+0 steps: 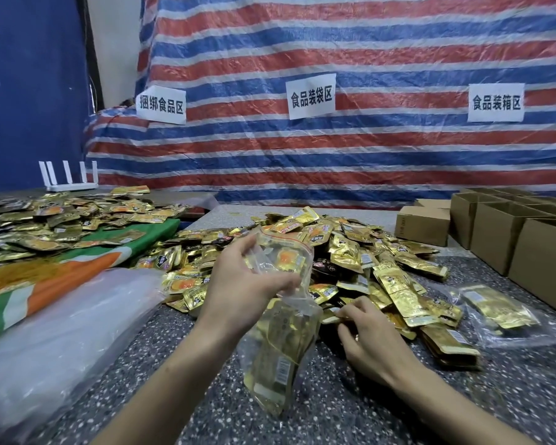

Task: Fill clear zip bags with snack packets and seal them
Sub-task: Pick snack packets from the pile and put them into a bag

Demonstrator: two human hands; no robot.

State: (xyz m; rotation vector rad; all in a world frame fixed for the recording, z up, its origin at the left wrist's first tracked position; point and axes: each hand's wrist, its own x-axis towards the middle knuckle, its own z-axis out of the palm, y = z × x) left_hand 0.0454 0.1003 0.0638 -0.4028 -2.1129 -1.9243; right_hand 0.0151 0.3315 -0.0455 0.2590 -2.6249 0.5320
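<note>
Zip bag (280, 348): left hand (238, 290); right hand (366, 338) pinches packet (329, 320); sign (311, 96) 食品装袋区.

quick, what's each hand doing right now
Left hand: grips the partly filled clear zip bag around its middle.
Right hand: pinches a snack packet at the near edge of the pile.

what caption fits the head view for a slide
Left hand holds a part-filled clear zip bag while right hand pinches a gold snack packet
</note>
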